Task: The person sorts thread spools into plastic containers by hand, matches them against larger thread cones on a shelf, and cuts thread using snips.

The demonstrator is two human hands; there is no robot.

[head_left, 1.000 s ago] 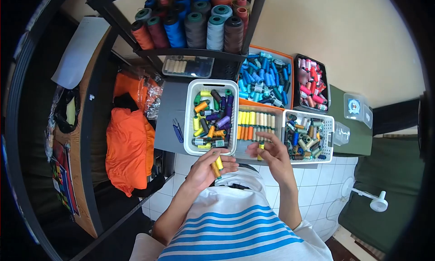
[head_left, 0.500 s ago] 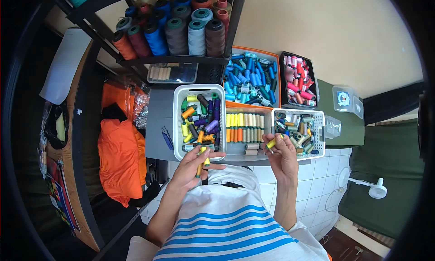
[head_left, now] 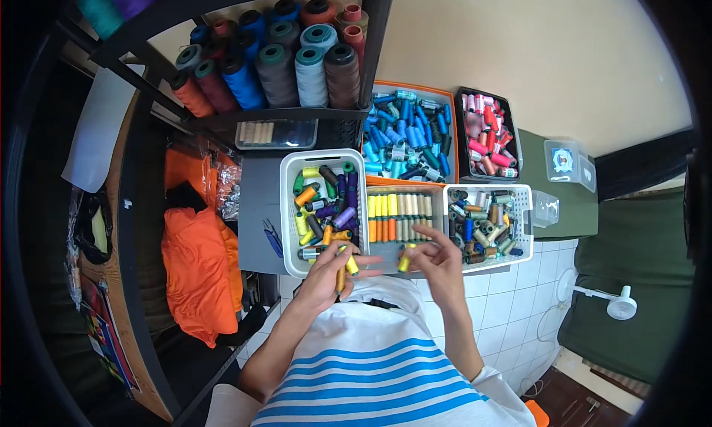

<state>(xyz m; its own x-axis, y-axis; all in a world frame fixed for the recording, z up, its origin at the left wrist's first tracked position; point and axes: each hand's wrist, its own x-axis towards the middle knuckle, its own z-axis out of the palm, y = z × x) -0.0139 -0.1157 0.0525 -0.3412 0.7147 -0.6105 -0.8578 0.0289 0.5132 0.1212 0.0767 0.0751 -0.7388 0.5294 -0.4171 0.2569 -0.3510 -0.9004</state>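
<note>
My left hand (head_left: 324, 280) holds a yellow spool (head_left: 351, 265) and a golden-brown spool (head_left: 340, 280), at the near edge of a white basket (head_left: 288, 204) of mixed purple, green, yellow and orange spools. Pinched in my right hand (head_left: 439, 267) is another yellow spool (head_left: 403, 261), just in front of a bin (head_left: 383, 258). Rows of yellow, orange and beige spools (head_left: 400, 207) lie side by side in that bin. To its right stands a white basket (head_left: 526, 223) of grey, olive, blue and brown spools.
Behind are an orange-rimmed box (head_left: 454, 141) of blue spools and a black box (head_left: 461, 145) of pink and red ones. Large cones (head_left: 278, 74) fill a black shelf (head_left: 297, 117). Blue snips (head_left: 273, 240) lie left of the basket, near orange cloth (head_left: 196, 271).
My right hand has moved left with its yellow spool, from beside the right basket to in front of the bin. My left hand still holds its two spools. The view has shifted slightly.
</note>
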